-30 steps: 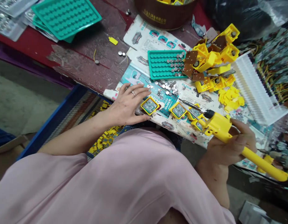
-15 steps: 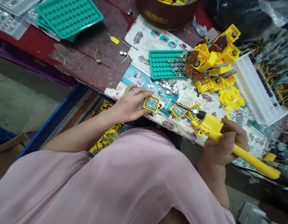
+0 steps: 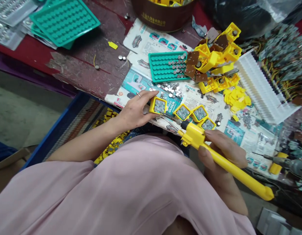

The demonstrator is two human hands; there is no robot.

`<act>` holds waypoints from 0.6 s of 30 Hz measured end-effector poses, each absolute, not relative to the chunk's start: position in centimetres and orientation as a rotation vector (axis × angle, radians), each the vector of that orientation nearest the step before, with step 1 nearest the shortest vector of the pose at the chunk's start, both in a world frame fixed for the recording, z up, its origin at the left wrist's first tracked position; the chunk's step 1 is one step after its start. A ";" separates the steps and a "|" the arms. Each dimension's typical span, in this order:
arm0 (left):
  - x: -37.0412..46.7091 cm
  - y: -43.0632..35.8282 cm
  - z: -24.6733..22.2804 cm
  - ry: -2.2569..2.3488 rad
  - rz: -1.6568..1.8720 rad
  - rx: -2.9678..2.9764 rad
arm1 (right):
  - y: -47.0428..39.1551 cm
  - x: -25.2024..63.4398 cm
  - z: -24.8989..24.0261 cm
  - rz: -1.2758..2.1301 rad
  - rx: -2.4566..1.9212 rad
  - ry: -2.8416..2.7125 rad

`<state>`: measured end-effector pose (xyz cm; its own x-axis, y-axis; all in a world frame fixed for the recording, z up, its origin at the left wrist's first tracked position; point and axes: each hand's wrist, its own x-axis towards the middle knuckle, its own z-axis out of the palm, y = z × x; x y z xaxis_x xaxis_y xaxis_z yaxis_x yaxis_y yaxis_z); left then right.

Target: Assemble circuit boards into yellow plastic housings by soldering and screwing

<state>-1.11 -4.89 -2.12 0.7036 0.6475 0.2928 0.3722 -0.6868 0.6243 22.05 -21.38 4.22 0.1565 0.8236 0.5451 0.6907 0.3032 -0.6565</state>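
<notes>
Near the table's front edge, my left hand (image 3: 136, 110) pinches a small yellow square case (image 3: 158, 105) with a grey-green board inside. My right hand (image 3: 221, 153) is wrapped round a yellow soldering tool (image 3: 214, 155). Its metal tip reaches the lower edge of the held case; whether they touch I cannot tell. Just right of the held case lie three similar cases, one of them a yellow case (image 3: 182, 112). Silver button cells (image 3: 172, 89) are scattered behind them, beside a green tray (image 3: 160, 67) partly filled with cells.
A pile of yellow housings (image 3: 214, 62) and a white rack (image 3: 265, 88) stand at the right. Yellow tabs (image 3: 236, 99) lie before them. A brown tub (image 3: 163, 16) is at the back, stacked green trays (image 3: 65, 21) at upper left. A screwdriver-like tool (image 3: 280, 160) lies at right.
The soldering tool in my right hand has moved left, its tip now by the held case. That case has tilted slightly. The other cases are less covered by the tool.
</notes>
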 end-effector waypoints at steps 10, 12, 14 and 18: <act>-0.6 -5.1 -1.5 0.711 0.683 2.442 | -19.9 22.5 5.6 0.038 -1.285 -1.816; -0.4 -5.1 -1.4 0.697 0.691 2.459 | -19.8 22.6 5.6 0.033 -1.253 -1.820; -0.3 -5.1 -1.3 0.705 0.674 2.476 | -19.8 22.8 5.7 0.016 -1.220 -1.839; -0.2 -4.9 -1.3 0.651 0.659 2.535 | -19.8 23.2 5.8 0.030 -1.170 -1.935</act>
<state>-0.24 -4.88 -1.34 0.7758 0.5360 0.3330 0.3269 -0.7928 0.5145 23.22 -19.85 5.78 -0.1988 0.7352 0.6480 0.7146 0.5612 -0.4175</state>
